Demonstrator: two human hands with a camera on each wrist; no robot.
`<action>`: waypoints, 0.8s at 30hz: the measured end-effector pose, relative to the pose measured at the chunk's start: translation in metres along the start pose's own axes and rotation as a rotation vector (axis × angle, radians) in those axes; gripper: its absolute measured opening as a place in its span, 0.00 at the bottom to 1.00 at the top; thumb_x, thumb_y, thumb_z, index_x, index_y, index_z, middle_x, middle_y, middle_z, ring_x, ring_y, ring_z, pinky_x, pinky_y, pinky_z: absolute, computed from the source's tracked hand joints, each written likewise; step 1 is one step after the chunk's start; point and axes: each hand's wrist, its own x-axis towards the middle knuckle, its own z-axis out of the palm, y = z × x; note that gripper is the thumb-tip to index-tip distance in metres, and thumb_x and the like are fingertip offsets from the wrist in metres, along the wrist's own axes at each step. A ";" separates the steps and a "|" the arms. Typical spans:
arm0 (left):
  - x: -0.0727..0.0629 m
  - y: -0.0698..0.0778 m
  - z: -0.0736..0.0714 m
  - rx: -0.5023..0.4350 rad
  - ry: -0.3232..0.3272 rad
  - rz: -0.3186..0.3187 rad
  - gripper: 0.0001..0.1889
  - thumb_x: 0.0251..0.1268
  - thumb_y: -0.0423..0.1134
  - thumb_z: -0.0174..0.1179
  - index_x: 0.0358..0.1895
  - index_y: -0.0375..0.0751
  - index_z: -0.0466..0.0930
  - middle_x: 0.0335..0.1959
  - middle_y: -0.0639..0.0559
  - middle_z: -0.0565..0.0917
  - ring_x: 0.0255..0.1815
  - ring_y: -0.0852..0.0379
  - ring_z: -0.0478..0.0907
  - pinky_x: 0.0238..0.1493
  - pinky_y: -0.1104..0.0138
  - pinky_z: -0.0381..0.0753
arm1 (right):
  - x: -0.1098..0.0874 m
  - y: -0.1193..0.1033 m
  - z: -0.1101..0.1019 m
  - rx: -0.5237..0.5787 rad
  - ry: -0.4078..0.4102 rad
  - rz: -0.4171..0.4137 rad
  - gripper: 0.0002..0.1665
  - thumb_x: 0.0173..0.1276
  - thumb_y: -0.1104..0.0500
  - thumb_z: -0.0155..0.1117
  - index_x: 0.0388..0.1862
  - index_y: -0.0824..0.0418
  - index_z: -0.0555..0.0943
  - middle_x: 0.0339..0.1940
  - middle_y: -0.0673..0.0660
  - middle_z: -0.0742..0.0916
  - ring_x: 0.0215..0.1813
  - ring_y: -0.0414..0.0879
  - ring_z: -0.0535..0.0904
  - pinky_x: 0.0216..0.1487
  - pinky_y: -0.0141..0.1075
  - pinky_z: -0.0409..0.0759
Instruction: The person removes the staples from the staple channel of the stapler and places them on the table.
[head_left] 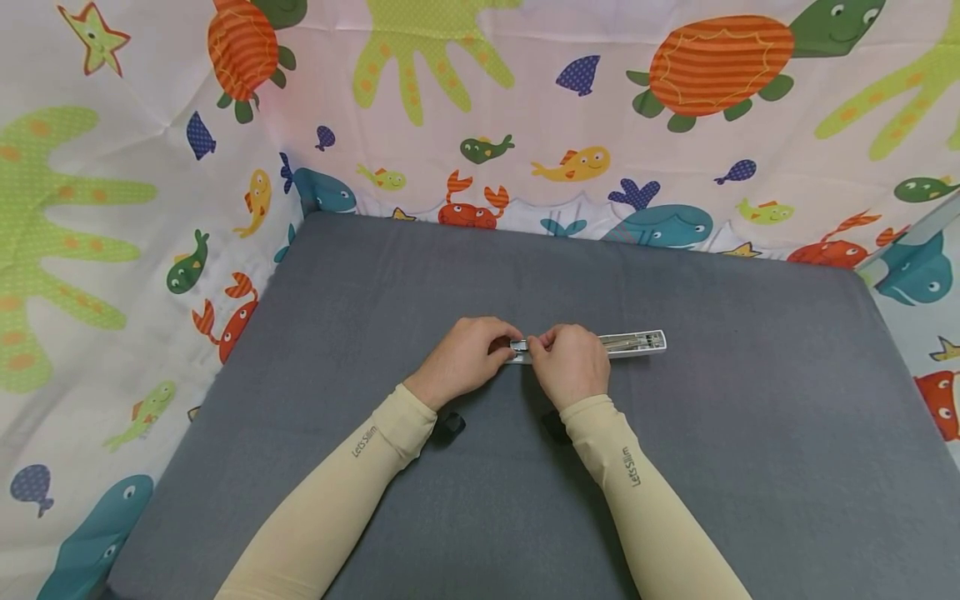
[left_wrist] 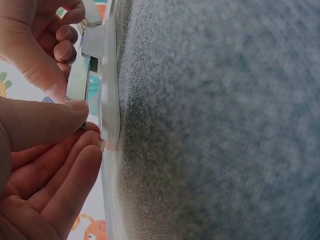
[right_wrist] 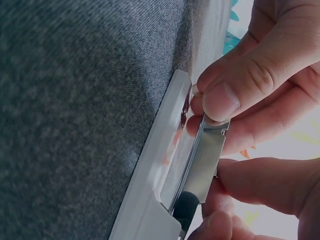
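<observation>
A white and silver stapler [head_left: 637, 343] lies opened out on the grey tabletop. Its cover is swung back toward the right. My left hand [head_left: 467, 358] is at the stapler's left end. Seen from the left wrist, the thumb and fingers pinch the tip of the metal staple magazine [left_wrist: 79, 75], raised above the white base [left_wrist: 110, 95]. Just to the right, my right hand [head_left: 572, 365] grips the magazine from the side, as the right wrist view shows between thumb [right_wrist: 265, 182] and fingers. Whether staples are inside cannot be seen.
The grey tabletop [head_left: 337, 300] spreads around both forearms. Cloth printed with sea animals [head_left: 420, 150] hangs along its back and left edges. A pale bar [head_left: 911, 236] slants at the back right corner. Black wrist gear [head_left: 450, 427] shows beneath the left wrist.
</observation>
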 end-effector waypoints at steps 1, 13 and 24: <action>0.000 0.000 0.000 0.000 0.000 -0.001 0.11 0.76 0.34 0.69 0.56 0.44 0.92 0.46 0.50 0.91 0.40 0.58 0.84 0.47 0.62 0.87 | 0.000 0.000 0.000 0.001 -0.003 0.002 0.15 0.73 0.51 0.74 0.30 0.59 0.93 0.26 0.58 0.91 0.27 0.54 0.84 0.30 0.46 0.78; 0.000 0.000 -0.001 0.006 -0.008 -0.002 0.10 0.77 0.34 0.68 0.56 0.43 0.91 0.47 0.49 0.92 0.42 0.58 0.85 0.49 0.61 0.87 | -0.001 -0.001 0.001 0.003 0.006 -0.004 0.16 0.75 0.52 0.72 0.28 0.59 0.90 0.24 0.57 0.89 0.27 0.55 0.83 0.29 0.47 0.76; 0.000 0.000 -0.001 0.025 -0.021 0.000 0.11 0.78 0.35 0.67 0.57 0.43 0.91 0.48 0.49 0.91 0.43 0.58 0.85 0.50 0.61 0.87 | -0.002 -0.001 0.002 0.001 0.065 -0.060 0.17 0.74 0.54 0.73 0.25 0.59 0.90 0.23 0.60 0.88 0.29 0.59 0.82 0.36 0.54 0.79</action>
